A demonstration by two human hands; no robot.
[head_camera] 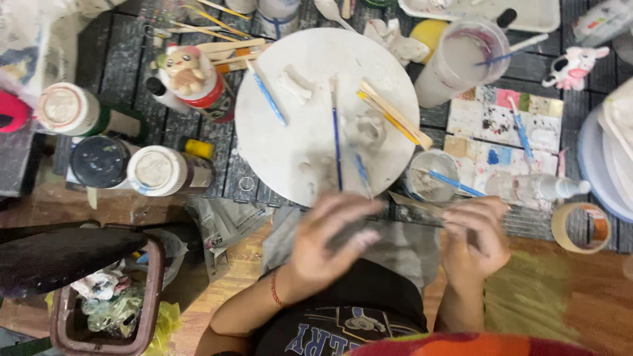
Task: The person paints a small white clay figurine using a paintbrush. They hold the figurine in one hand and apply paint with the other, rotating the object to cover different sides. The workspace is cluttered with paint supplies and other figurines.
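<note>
Below the white disc (pixel 316 112), near its front edge, my left hand (pixel 330 240) spreads wide over grey cloth (pixel 402 247); right hand (pixel 473 240) pinches a blurred thin tool (pixel 412 203). Cup (pixel 428 175) crowds just beyond.

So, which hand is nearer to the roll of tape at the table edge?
The right hand. It is just to the left of the roll of tape in the picture, while the left hand is much farther away, below the round white board.

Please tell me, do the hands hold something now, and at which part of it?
It cannot be told for sure. The left hand and right hand are blurred; a thin grey object seems pinched near the right fingers.
</note>
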